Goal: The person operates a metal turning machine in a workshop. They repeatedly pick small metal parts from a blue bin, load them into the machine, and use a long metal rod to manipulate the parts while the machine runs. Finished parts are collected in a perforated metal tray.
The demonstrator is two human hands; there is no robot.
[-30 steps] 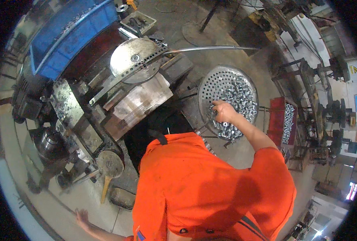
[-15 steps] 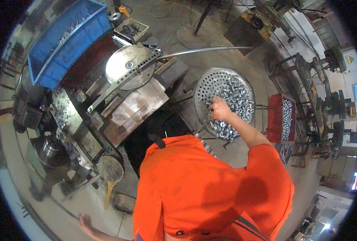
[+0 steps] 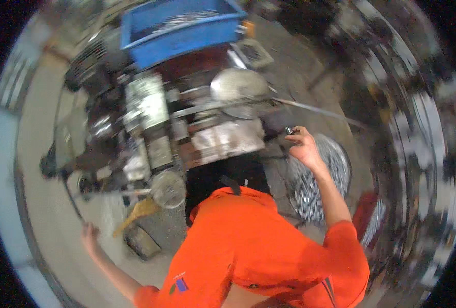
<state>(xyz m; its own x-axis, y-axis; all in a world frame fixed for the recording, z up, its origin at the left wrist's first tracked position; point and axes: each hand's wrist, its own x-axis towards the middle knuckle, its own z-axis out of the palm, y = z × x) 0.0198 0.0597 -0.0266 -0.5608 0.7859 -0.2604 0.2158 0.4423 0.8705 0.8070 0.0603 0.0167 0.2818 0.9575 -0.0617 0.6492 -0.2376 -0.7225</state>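
My right hand (image 3: 304,148) is raised beside the upper left of a round metal tray (image 3: 347,156). Its fingers pinch a small shiny metal part (image 3: 289,130), too blurred to name more closely. Many similar silvery parts (image 3: 310,192) lie heaped in the tray, partly behind my forearm. Out to the left, my left hand (image 3: 89,233) is low over the pale floor, with its arm stretched out. A thin dark line (image 3: 73,200) ends by its fingers; whether they hold it cannot be made out through the blur.
In front stands a machine with a round metal disc (image 3: 239,84) and a metal plate (image 3: 228,141). Behind it is a blue bin (image 3: 187,43) of metal pieces. A long bar (image 3: 320,110) sticks out to the right. A red box (image 3: 364,210) stands beyond the tray.
My right hand has come up out of the heap, moving toward the machine with a small metal part between its fingers. The view has swung left, so the machine now appears nearer the middle.
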